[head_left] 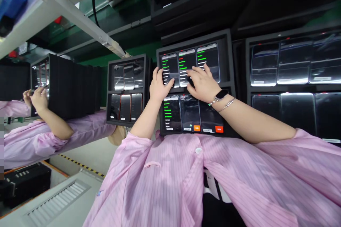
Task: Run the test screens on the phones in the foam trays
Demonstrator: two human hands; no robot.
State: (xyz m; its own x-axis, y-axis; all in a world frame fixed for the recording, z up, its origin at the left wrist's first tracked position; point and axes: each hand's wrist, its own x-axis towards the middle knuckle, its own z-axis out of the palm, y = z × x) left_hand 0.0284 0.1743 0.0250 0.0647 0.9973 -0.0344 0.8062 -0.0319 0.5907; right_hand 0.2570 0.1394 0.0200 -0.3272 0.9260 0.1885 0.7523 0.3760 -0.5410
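A black tray [227, 60] in front of me holds two rows of smartphones, several with green and white lines of text lit on dark screens. My left hand [160, 87] lies over the left phone [169, 62] of the far row, fingers spread, thumb near its lower right edge. My right hand [204, 82] reaches across the middle phone [186, 56] and the right phone [205, 52] of that row, fingers apart. In the near row, a phone with green text [170, 113] sits at left. Beside it are a phone with an orange box [189, 113] and one with a red box [213, 115], partly under my right wrist.
More trays of dark-screened phones stand at left [108, 92] and right [248, 67]. Beyond is a dark shelf [191, 14]. A white metal frame [87, 25] slants across the upper left. At far left a co-worker's hand [39, 99] touches a stack of black trays [71, 88].
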